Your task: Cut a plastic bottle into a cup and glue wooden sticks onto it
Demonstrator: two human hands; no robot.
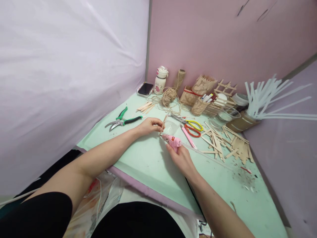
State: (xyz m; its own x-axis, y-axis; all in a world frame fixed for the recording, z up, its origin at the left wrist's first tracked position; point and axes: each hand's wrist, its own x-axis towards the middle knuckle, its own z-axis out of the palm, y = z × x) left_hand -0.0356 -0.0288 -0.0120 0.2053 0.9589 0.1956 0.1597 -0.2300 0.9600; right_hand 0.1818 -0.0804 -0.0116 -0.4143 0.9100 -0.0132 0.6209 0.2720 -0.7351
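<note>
Pinched in my left hand (154, 125) is a thin wooden craft stick (165, 119), held upright at a tilt above the table. My right hand (182, 158) grips a pink hot glue gun (173, 141) by its handle. The gun's nozzle is at the lower end of the stick; whether they touch I cannot tell. A long clear glue stick (210, 157) trails out of the gun's back. Just behind both hands lies a translucent sheet or dish (171, 127). A pink cutter pen (188, 137) and red-and-yellow-handled scissors (194, 129) are to the right.
Green-handled pruning shears (122, 121) lie left of my left hand. Behind are a phone (145, 89), a bottle (160, 81), twine (169, 96) and a pen holder (200, 106). Loose craft sticks (218, 142) and a container of white glue sticks (244, 122) occupy the right side. Fabric walls enclose the table.
</note>
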